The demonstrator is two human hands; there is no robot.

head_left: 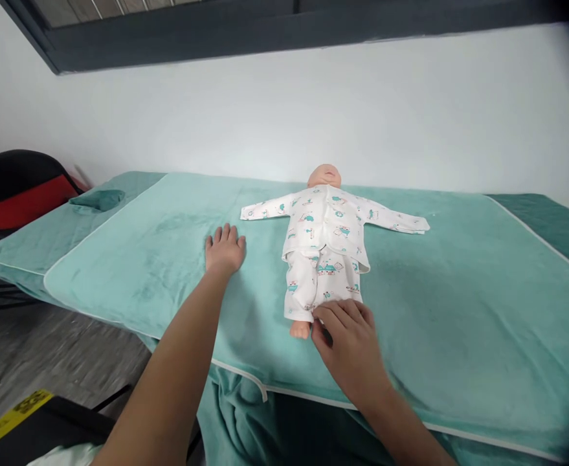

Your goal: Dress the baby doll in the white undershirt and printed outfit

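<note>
A baby doll [300, 329] lies on its back on the green bed cover [439, 310], its head toward the wall. It wears a white printed jacket [323, 223] with both sleeves spread to the sides, and matching trousers [301, 285]. My right hand [347, 333] is at the lower end of the trouser leg on the right, thumb and fingers pinched at its cuff. That hand hides the doll's foot on this side; the other foot pokes out of its cuff. Left of the doll, my left hand [224, 249] rests flat on the cover, fingers spread and holding nothing.
Behind the bed runs a white wall [191, 123] with a dark window frame [265, 32] above. A black and red chair [22, 194] stands at the far left, near a small green cloth bundle [97, 200]. A black item with a yellow label [12, 421] is at lower left.
</note>
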